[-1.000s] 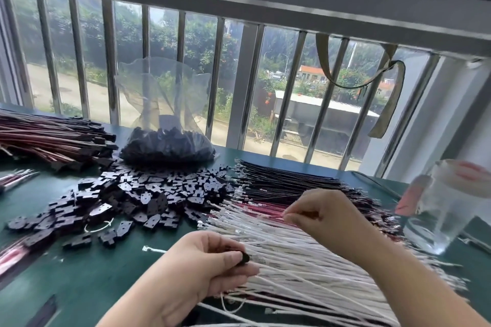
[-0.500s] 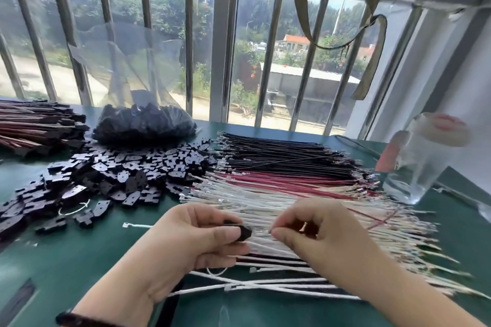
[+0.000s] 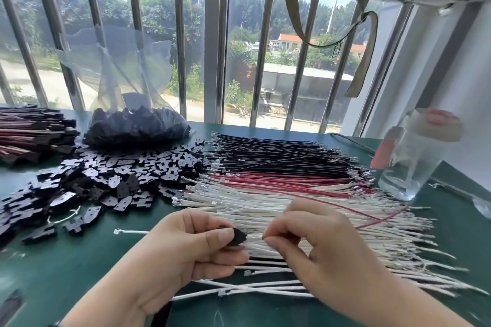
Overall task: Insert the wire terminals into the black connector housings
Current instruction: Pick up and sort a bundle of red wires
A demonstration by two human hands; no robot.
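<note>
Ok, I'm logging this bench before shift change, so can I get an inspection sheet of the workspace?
Surface: green table, mostly covered.
Job's things: loose black housings heaped left of centre; white wires, red wires and black wires laid in rows.
Clutter: clear bag of housings; clear cup at right.
Grippers: left hand pinches one housing; right hand pinches a white wire end.
Cables: finished bundles at far left.
Surroundings: barred window, strap hanging from it.
</note>
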